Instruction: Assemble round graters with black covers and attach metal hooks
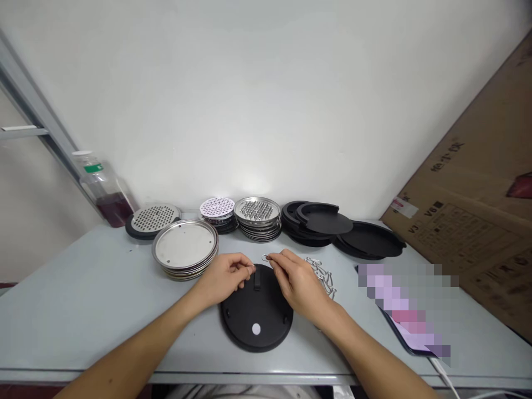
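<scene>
A round black plastic disc (257, 313) lies on the table in front of me. It has a raised tab at its far edge, two small studs at the sides and a white round spot near the front. My left hand (233, 277) is closed in a pinch beside the tab; what its fingertips hold, if anything, is too small to make out. In the fingers of my right hand (297, 277) is a small bent metal wire clip (265, 257), its looped end showing over the disc's far edge. Several similar wire clips (324, 277) lie loose to the right, partly behind my right hand.
Behind the disc stand metal plates (185, 244), grater discs (257, 213), a pale perforated disc (154, 218) and black round parts (324, 219). A bottle of dark liquid (108, 194) is at left. A phone with a cable (409, 338) and a large carton (465, 221) are at right.
</scene>
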